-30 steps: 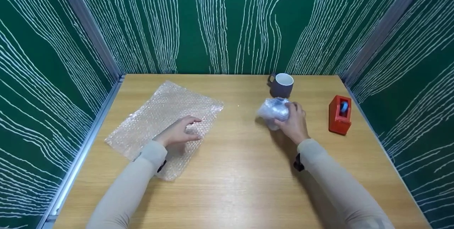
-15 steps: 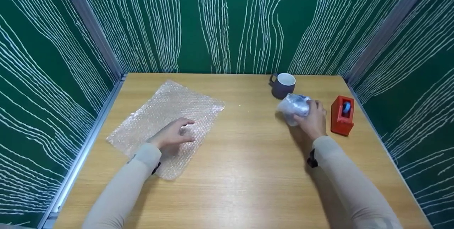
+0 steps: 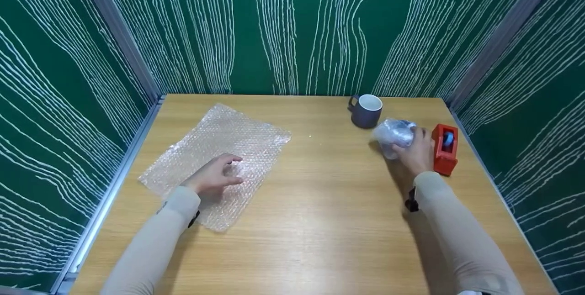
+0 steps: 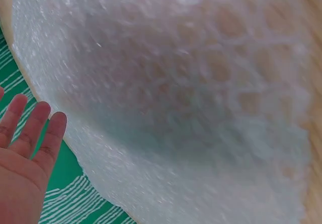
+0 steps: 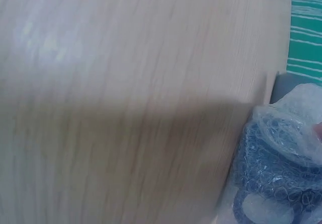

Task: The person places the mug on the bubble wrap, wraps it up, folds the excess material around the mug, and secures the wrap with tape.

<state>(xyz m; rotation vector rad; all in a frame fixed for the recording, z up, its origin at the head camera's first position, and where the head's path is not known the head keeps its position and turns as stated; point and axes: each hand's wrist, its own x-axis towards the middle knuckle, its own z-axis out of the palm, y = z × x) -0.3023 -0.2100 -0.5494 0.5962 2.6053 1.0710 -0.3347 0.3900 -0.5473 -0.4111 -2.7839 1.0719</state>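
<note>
At the right side of the head view, my right hand (image 3: 419,151) grips a bubble-wrapped mug (image 3: 392,136), fingers and thumb around its right side. Through the wrap in the right wrist view, the mug (image 5: 274,158) looks dark blue, with a ring-shaped handle. Whether its base touches the table I cannot tell. My left hand (image 3: 212,174) hovers over a flat sheet of bubble wrap (image 3: 237,133), fingers apart and holding nothing. In the left wrist view that hand (image 4: 22,156) appears beside the bubble wrap (image 4: 166,103), fingers extended.
An unwrapped dark mug (image 3: 366,114) with a white inside stands upright near the back edge, its handle to the left. A red tape dispenser (image 3: 445,160) is just right of my right hand. Green walls with white lines enclose the wooden table (image 3: 311,222).
My right hand has carried the wrapped mug rightward, away from in front of the other mug and toward the tape dispenser. My left hand has drawn back slightly to the left.
</note>
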